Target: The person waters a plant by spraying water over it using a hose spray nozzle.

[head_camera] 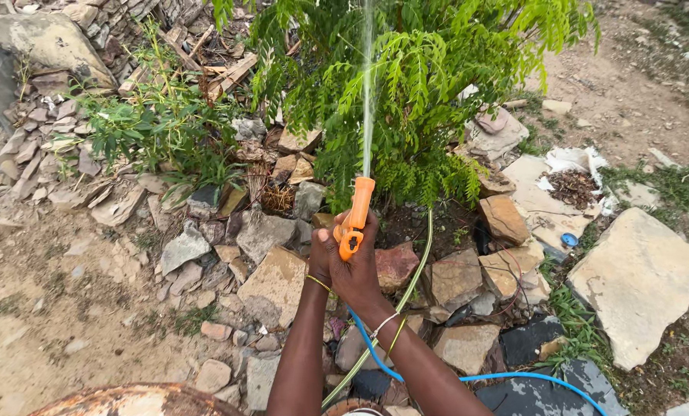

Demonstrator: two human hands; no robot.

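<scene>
Both hands are wrapped around an orange nozzle (354, 218), held out in front over the rocks. The right hand (357, 271) grips the handle with the fingers curled tight around it, and the left hand (320, 256) is pressed up against it from the other side, so the two are basically clasped together on the thing. There are thin bangles on both wrists.

The nozzle points up and away, and a thin water jet (368, 85) shoots straight from its tip into the leafy bush (421, 85) just behind it. A blue hose (514, 377) runs from under the right wrist and curves off to the right across the dark stones. A second, green hose (406, 293) lies over the rocks, running up toward the base of the bush.

The ground around is flat broken stones (275, 285) and bare dirt, with one big slab (637, 281) off to the right. A rusty round rim (136, 400) shows at the bottom left.
</scene>
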